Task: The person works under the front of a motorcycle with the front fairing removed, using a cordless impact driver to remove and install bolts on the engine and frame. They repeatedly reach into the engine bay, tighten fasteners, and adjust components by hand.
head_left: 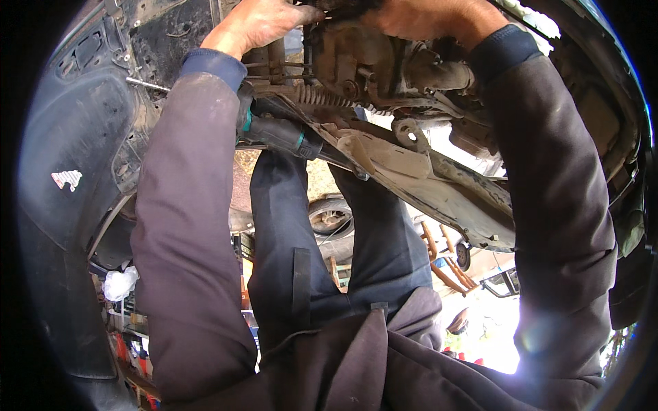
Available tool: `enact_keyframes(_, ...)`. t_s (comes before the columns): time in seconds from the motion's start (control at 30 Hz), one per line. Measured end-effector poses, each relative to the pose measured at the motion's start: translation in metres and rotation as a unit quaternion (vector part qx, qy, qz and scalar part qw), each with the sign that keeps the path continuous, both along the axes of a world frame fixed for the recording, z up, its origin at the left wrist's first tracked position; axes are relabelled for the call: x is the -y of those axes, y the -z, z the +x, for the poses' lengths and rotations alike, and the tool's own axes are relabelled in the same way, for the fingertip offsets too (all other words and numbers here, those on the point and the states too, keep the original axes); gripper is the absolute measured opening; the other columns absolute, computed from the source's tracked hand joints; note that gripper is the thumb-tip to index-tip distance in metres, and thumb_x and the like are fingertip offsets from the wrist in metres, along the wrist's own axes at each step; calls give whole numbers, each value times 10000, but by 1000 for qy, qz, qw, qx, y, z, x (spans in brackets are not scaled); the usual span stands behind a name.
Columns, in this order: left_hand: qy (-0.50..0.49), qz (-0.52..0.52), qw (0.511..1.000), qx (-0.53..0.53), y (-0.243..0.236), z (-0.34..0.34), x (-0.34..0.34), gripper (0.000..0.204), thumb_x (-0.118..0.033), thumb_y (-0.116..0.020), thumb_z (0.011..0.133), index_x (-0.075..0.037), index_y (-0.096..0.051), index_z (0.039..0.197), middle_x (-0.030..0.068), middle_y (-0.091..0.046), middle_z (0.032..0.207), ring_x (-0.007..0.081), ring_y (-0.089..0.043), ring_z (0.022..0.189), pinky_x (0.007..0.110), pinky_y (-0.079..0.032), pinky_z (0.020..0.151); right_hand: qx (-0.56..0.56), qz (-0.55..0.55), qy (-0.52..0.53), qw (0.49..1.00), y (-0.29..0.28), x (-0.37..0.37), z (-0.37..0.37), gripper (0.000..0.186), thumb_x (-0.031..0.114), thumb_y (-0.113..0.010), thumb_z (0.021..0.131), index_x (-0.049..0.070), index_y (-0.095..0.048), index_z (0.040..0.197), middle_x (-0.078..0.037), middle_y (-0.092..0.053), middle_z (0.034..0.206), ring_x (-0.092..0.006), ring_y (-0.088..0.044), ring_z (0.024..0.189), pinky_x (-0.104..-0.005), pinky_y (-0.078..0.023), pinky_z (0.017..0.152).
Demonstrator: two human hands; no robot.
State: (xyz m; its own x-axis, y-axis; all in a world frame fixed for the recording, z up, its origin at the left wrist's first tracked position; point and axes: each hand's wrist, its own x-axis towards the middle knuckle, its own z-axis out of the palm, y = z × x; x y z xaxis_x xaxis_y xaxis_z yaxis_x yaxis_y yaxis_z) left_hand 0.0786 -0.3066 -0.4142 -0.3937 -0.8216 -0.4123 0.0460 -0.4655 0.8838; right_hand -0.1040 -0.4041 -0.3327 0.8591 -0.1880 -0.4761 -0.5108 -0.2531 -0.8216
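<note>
As left hand (264, 24), half-curled, and right hand (426, 18), bent inward, reach into grimy engine parts (356, 61) at top centre (cannot tell what either holds), fitting or loosening seems underway; next move probably calls for steady two-handed control.

The hands (264, 26) are at the engine (349, 65). Between the sleeves (185, 233), the tool (281, 133) is by the left end of the panel (394, 159). The fender (89, 130) and bag (119, 283) are left of the left sleeve; between the legs (282, 233), a tyre (331, 204).
</note>
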Motion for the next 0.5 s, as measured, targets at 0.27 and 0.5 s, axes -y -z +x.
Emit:
enact_keyframes(0.27, -39, -103, 949, 297, -5, -11, -31, 482, -160, -724, 827, -14, -599, 1269, 236, -697, 1065, 297, -689, 987, 387, -531, 880, 35, -233, -56, 970, 9, -12, -11, 498, 18, -657, 758, 21, -550, 1245, -231, -622, 1124, -421, -583, 1066, -467, -489, 896)
enact_keyframes(0.5, -141, -113, 962, 204, 5, -14, -28, 410, -172, -776, 792, -29, -678, 1163, 176, -716, 1068, 312, -691, 990, 371, -528, 877, 20, -217, -84, 972, 4, -9, 14, 373, -30, -604, 736, 7, -564, 1104, -238, -641, 939, -464, -591, 897, -497, -506, 782)
